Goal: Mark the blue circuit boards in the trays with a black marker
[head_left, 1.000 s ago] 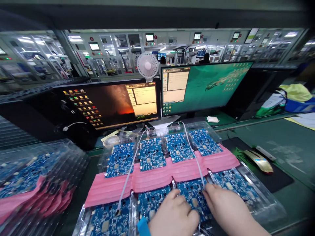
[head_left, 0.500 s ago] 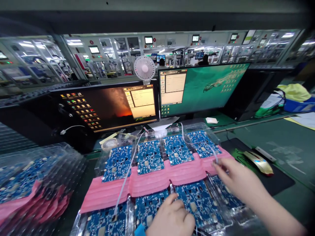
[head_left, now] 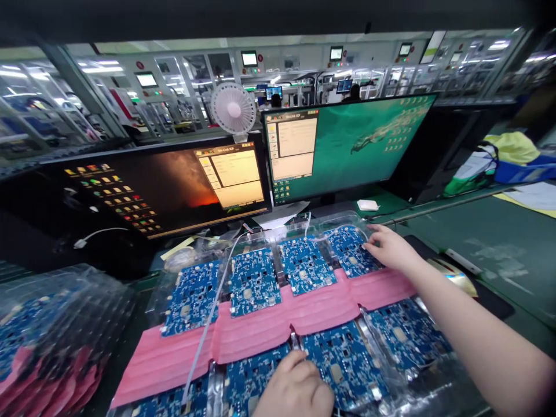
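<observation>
A clear plastic tray [head_left: 350, 216] holds two rows of blue circuit boards [head_left: 254, 281], with a pink strip [head_left: 256, 330] laid across between the rows. My right hand [head_left: 391, 249] is over the back right circuit board [head_left: 350, 249], its thumb and forefinger pinched at the end of a thin white cable [head_left: 324, 236]. The cable's tip is hidden by the fingers. My left hand [head_left: 299, 388] rests curled over the front row, between two boards. What its fingers hold, if anything, is hidden; a dark cord shows beside it. A second white cable [head_left: 208, 324] runs across the left boards to a front one.
Two monitors [head_left: 351, 150] stand behind the tray, with a small white fan [head_left: 233, 110] on top. Stacked trays of boards [head_left: 56, 336] are at the left. A mouse [head_left: 456, 281] lies on a black pad at the right. People sit in the background.
My right hand has moved from the pink strip up to the back right board, carrying the white cable's end. My left hand stays over the front row. The view has shifted slightly.
</observation>
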`<state>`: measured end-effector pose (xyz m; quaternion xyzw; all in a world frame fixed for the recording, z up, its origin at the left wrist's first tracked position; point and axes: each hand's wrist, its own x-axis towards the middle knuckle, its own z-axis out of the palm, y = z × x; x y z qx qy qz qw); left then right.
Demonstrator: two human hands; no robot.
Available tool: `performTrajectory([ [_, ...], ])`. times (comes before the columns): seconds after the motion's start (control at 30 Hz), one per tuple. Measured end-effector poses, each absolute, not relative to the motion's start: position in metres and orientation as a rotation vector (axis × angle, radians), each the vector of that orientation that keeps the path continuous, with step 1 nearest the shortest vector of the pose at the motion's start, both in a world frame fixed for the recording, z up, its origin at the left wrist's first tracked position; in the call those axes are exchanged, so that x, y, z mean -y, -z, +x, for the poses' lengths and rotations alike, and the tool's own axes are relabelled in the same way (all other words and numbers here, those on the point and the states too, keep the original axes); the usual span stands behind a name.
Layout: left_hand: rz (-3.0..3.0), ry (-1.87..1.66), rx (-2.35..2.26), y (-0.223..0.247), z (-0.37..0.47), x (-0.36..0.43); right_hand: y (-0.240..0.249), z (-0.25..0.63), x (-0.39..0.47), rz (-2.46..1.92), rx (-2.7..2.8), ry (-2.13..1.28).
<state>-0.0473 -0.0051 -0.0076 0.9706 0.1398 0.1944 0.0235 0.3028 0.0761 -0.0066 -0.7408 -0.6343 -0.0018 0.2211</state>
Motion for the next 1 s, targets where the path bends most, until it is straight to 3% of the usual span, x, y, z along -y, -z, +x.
performTrajectory([
  [1.0, 2.957, -0.674, -0.451, 0.003, -0.05, 0.008, 0.007, 0.274, -0.07, -2.233, 1.698, 0.065],
])
